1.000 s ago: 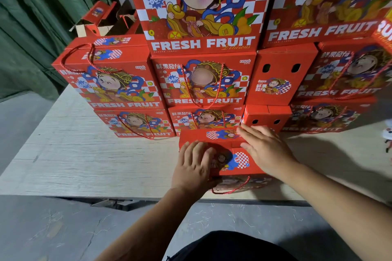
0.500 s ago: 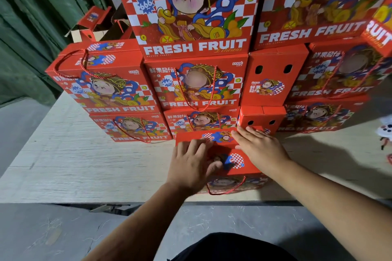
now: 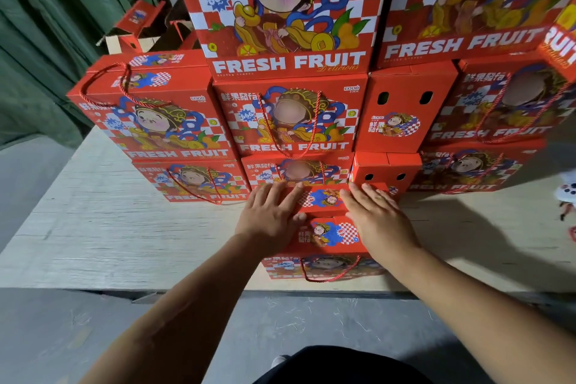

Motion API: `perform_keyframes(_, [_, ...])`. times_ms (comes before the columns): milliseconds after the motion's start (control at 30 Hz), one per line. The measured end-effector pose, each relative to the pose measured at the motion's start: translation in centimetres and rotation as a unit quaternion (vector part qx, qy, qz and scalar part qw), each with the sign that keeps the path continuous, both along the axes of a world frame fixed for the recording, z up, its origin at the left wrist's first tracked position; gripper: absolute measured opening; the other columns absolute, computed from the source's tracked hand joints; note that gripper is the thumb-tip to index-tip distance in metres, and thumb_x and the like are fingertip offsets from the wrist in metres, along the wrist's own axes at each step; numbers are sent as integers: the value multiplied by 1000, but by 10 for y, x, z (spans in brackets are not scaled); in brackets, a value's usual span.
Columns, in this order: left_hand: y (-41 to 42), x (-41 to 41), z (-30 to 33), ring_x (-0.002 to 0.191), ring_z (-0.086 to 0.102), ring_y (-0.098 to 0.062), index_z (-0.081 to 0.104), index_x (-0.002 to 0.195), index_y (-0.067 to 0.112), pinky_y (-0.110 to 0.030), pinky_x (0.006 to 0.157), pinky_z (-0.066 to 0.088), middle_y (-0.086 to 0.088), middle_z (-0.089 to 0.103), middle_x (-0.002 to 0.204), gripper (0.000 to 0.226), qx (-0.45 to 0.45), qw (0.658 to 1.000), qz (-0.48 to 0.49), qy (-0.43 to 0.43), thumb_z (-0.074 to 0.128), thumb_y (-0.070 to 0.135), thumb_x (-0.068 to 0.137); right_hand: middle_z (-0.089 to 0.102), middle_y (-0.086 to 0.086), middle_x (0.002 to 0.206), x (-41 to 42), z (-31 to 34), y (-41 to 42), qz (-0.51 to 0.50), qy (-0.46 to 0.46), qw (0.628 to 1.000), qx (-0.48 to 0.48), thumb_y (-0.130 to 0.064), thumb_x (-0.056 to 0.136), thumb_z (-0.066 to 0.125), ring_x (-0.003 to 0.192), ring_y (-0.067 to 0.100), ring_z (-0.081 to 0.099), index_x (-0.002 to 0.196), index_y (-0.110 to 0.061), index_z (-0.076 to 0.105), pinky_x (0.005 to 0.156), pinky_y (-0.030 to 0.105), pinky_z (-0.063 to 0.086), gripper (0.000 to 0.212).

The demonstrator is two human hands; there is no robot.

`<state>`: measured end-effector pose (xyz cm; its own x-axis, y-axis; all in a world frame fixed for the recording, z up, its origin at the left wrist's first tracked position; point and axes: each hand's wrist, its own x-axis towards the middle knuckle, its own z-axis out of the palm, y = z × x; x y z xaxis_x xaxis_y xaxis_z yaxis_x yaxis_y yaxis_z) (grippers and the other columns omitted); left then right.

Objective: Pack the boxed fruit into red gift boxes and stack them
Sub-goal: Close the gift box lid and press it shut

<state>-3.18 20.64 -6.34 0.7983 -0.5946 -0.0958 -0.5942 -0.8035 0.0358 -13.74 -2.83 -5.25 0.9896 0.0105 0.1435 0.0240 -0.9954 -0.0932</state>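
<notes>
Stacked red boxes (image 3: pixel 290 121) crowded right behind my gift box (image 3: pixel 325 235) on the worktop (image 3: pixel 109 237), green curtain (image 3: pixel 46 40) off left. Box was closed. Left hand (image 3: pixel 268 221) and right hand (image 3: pixel 377 221) lay flat on its lid, no grip on anything.

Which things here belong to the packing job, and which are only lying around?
Job: front gift box with left hand and right hand flat on its lid; stacked gift boxes; wooden platform.
Lying around: open box behind the stack; green curtain.
</notes>
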Motion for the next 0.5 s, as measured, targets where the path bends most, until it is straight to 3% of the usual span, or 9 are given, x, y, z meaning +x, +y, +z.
perform_keyframes(100, [-3,-3,-2,162,2,-39,-6,165,45,-53,129,-1,-7,3,177,80,-8,999,8,37,6,82,96,16,6,171,-1,2,-6,8,43,998,-43,-14,108,38,157,29,18,165,-20,18,129,43,13,60])
perform_keyframes(167, [-5,-2,1,161,-1,-40,-8,164,46,-54,128,-3,-7,0,177,83,1,999,4,45,1,86,92,6,7,172,-1,6,-8,19,72,995,-67,-11,106,29,159,29,11,166,-20,5,129,42,9,65])
perform_keyframes(267, [-5,-3,7,156,19,-39,1,165,47,-55,127,17,-5,22,172,84,15,1000,3,23,-4,83,89,5,9,173,1,20,-10,43,99,990,-92,-9,107,29,158,30,16,165,-18,2,128,41,20,65])
perform_keyframes(333, [-5,2,16,144,37,-35,15,164,47,-50,119,33,-1,39,162,84,21,1000,-10,-6,2,83,89,12,10,172,5,28,-16,68,97,986,-121,-10,109,33,154,29,28,165,-16,7,117,42,41,62])
perform_keyframes(400, [-6,9,24,134,51,-35,27,161,45,-47,110,41,0,51,152,85,35,998,-32,-30,8,84,89,21,8,170,9,35,-21,73,93,984,-134,-13,110,37,151,26,37,164,-15,13,105,43,53,59])
perform_keyframes(500, [-8,9,20,128,55,-33,26,161,41,-44,104,43,-3,54,146,83,73,995,-36,-65,7,80,90,19,9,171,4,27,-13,35,97,988,-118,-11,109,36,154,29,30,165,-17,12,117,43,41,61])
